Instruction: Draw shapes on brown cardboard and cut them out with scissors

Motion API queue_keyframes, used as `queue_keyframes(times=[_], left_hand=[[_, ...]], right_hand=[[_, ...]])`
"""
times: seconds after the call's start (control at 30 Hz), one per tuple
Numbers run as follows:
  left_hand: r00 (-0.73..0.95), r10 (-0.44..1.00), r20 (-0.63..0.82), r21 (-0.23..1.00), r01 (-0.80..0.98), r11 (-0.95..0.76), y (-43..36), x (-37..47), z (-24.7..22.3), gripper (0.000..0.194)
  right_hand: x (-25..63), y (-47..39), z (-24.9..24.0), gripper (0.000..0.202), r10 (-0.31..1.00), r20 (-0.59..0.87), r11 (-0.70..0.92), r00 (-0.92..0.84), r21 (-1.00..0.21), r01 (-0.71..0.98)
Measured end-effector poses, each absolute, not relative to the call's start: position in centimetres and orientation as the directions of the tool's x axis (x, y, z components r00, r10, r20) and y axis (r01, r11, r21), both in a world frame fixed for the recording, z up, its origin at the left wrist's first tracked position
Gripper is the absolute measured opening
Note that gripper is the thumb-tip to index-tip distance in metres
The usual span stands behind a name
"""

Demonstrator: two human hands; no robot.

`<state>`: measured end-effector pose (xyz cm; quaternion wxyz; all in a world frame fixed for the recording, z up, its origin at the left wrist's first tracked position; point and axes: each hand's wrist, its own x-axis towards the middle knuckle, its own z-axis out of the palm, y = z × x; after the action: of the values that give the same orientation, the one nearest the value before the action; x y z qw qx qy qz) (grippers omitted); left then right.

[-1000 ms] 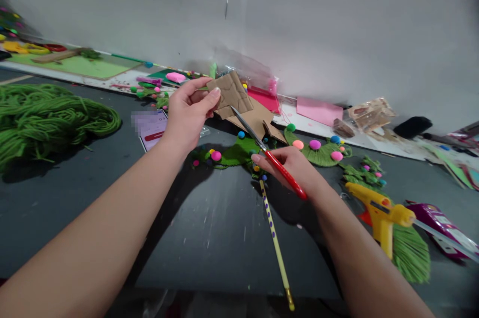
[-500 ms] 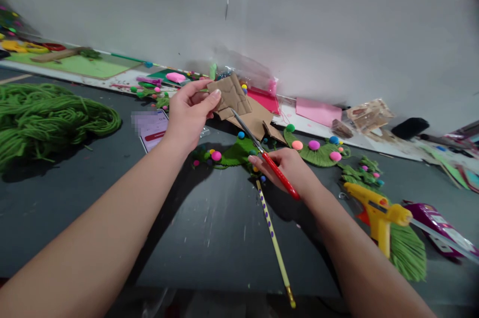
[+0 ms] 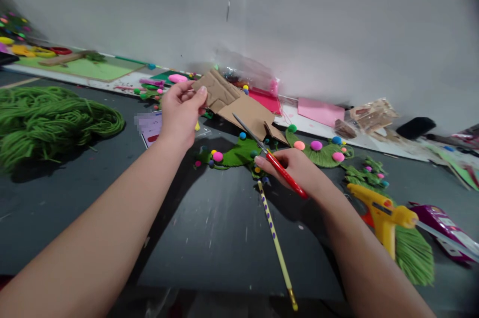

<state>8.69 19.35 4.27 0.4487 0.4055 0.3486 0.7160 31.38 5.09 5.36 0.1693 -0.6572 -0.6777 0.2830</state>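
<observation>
My left hand (image 3: pixel 183 111) pinches a creased piece of brown cardboard (image 3: pixel 217 91) between thumb and fingers, above the table. In my right hand (image 3: pixel 295 170) are scissors (image 3: pixel 282 170) with red handles, their blades pointing up and left toward the cardboard, apart from the piece held. Behind the blades lies a flatter brown cardboard sheet (image 3: pixel 249 116) with a bent flap. Under my hands, a green yarn leaf (image 3: pixel 239 153) with colourful pompoms rests on the table. A pale pencil (image 3: pixel 275 238) with purple spots lies below.
A heap of green yarn (image 3: pixel 56 123) spreads at the left, near a phone (image 3: pixel 149 128). To the right are a yellow glue gun (image 3: pixel 383 213), a purple packet (image 3: pixel 441 230) and another pompom leaf (image 3: pixel 324 153). Pink paper (image 3: pixel 321 112) lies by the wall.
My left hand and its cardboard piece have moved left, away from the scissor tips. My right hand has shifted slightly right with the scissors. The view has turned slightly.
</observation>
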Motion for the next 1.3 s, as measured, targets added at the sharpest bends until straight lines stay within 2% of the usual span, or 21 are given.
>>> queue_keyframes(times=[0.13,0.37,0.83,1.3], left_hand=[[-0.257,0.936,0.24,0.87,-0.372,-0.325,19.2,8.6,4.3,0.019],[-0.196,0.931,0.309,0.865,-0.348,-0.36,19.0,9.2,4.0,0.024],[-0.061,0.938,0.341,0.886,-0.312,-0.342,18.4,9.7,3.7,0.027],[-0.053,0.928,0.368,0.879,-0.305,-0.366,18.6,9.6,3.6,0.024]], right_hand=[[31.3,4.9,5.7,0.06,0.979,-0.183,-0.049,-0.092,-0.645,0.762],[31.3,5.0,5.9,0.063,0.969,-0.23,-0.072,-0.094,-0.622,0.779],[31.5,5.1,5.5,0.064,0.965,-0.223,-0.051,-0.14,-0.679,0.732],[31.7,5.4,5.0,0.062,0.976,-0.171,-0.017,-0.133,-0.672,0.74]])
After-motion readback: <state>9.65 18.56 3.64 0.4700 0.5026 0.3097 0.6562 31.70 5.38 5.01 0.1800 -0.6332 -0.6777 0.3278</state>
